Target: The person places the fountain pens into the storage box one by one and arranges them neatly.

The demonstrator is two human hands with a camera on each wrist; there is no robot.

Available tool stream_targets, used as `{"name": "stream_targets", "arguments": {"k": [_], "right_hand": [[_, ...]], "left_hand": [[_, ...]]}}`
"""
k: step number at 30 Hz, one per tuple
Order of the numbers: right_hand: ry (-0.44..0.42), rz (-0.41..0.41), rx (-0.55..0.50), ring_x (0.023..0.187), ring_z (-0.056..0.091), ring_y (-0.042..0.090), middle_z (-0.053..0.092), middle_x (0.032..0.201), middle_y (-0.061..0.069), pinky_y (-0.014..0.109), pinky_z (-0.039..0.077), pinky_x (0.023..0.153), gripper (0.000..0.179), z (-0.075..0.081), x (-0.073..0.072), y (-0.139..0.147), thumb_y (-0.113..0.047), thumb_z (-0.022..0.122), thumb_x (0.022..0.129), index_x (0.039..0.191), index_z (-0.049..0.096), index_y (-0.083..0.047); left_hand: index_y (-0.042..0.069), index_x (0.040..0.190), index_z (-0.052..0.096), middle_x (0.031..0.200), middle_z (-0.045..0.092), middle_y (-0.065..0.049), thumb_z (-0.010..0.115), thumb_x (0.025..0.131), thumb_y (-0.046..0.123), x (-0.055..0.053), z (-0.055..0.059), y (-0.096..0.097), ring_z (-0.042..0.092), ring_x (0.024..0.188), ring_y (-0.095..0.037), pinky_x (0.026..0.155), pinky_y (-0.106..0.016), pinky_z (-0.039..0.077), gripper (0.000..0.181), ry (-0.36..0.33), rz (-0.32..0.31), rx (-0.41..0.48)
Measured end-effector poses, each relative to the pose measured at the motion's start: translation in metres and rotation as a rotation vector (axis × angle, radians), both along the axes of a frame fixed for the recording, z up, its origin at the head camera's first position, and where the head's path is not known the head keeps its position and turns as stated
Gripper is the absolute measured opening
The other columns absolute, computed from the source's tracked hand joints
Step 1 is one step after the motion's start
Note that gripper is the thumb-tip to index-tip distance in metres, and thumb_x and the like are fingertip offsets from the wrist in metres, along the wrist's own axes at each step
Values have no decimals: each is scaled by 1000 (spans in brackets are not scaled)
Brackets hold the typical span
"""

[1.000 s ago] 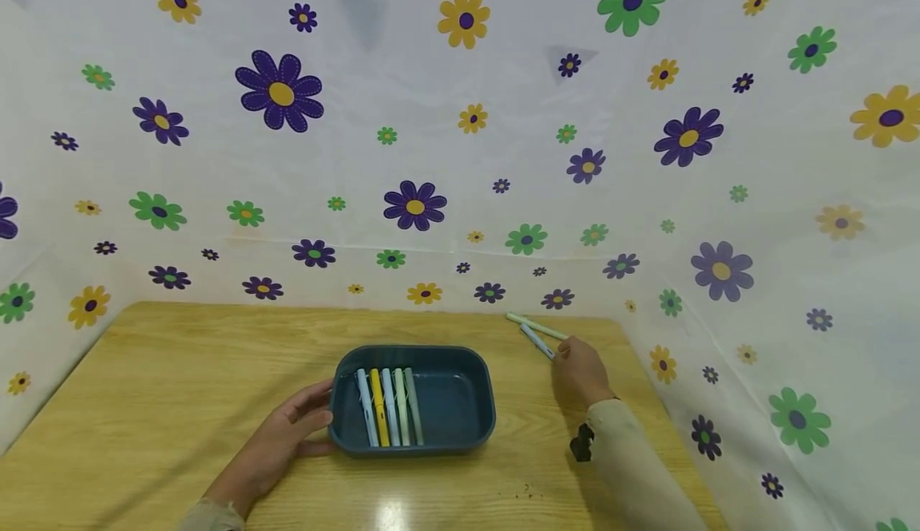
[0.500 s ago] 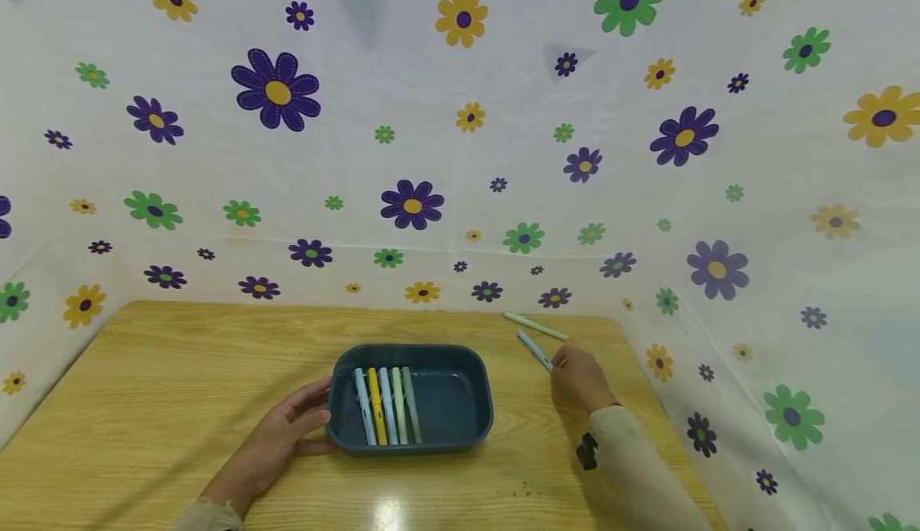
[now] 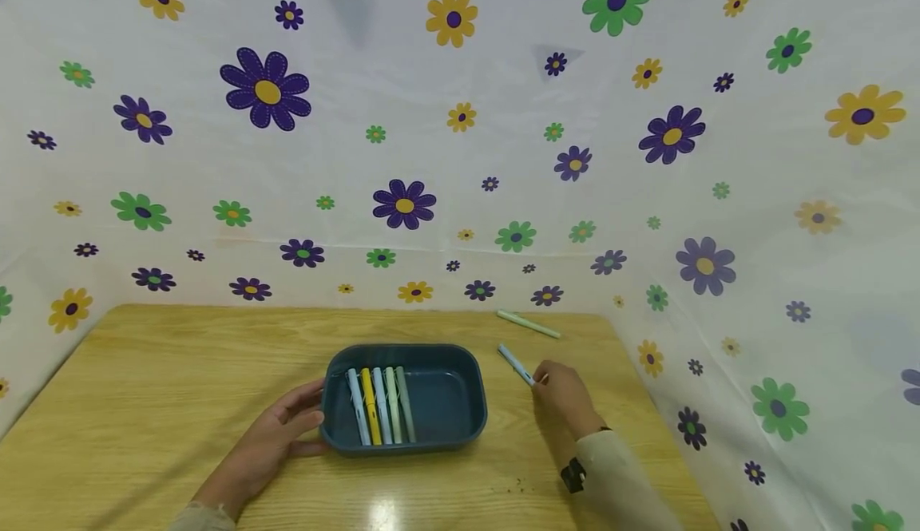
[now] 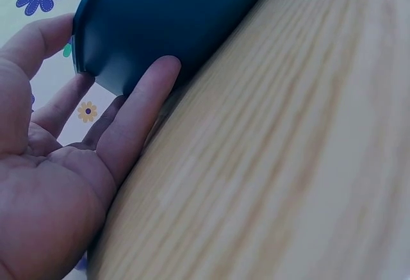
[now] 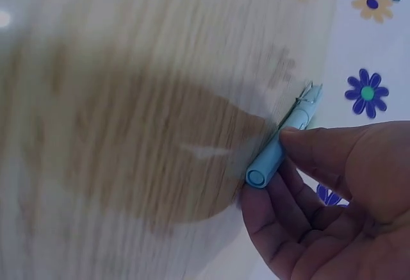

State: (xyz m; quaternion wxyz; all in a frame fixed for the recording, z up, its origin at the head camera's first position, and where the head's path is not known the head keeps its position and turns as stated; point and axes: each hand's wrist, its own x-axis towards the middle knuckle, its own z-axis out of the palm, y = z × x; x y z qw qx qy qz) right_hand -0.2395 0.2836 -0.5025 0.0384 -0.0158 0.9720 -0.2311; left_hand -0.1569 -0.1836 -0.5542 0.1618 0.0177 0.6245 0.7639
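Observation:
My right hand pinches a light blue pen between thumb and fingers, right of the dark blue tray. In the right wrist view the pen shows its round end and, at its far end, a wire clip. My left hand touches the tray's left side with extended fingers. The left wrist view shows the fingertips against the outer wall of the tray. Inside the tray, several pens lie side by side at the left, among them a yellow pen. Its right half shows bare floor.
A pale green pen lies near the back edge of the wooden table. Flower-printed sheeting encloses the back and sides. Small dark specks mark the table in front of the right hand.
My right hand has drawn the light blue pen toward me and left, away from the pale green pen, which stays at the back. The left hand stays at the tray. The head view has shifted slightly.

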Motion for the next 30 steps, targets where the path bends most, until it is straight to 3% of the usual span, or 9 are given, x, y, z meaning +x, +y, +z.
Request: {"name": "stream_targets", "arguments": {"k": [11, 19, 26, 30], "right_hand": [[18, 11, -9, 77, 66, 24, 72, 90, 10, 42, 56, 67, 4, -4, 16, -10, -3, 70, 95, 94, 66, -6], [-7, 21, -46, 70, 59, 18, 66, 85, 7, 34, 52, 59, 4, -2, 32, -18, -4, 69, 96, 97, 65, -3], [-34, 13, -140, 78, 61, 19, 65, 91, 7, 37, 55, 67, 6, -2, 36, -13, -7, 67, 97, 100, 64, -2], [-72, 4, -167, 84, 63, 22, 66, 101, 10, 41, 57, 72, 16, 3, 31, -9, -14, 64, 101, 109, 63, -1]], "left_hand": [[8, 162, 30, 159, 33, -26, 65, 103, 17, 0, 1, 0, 56, 128, -30, 94, -52, 59, 69, -17, 20, -7], [8, 162, 31, 158, 33, -26, 65, 103, 17, -3, -1, -2, 58, 125, -27, 93, -52, 60, 68, -3, 24, -13], [6, 162, 29, 158, 32, -27, 64, 104, 17, -2, -1, -2, 59, 123, -26, 93, -52, 60, 69, -1, 9, -1], [6, 163, 26, 159, 30, -27, 63, 104, 18, -1, -1, -3, 59, 124, -26, 94, -52, 59, 70, 0, -15, 0]]}}
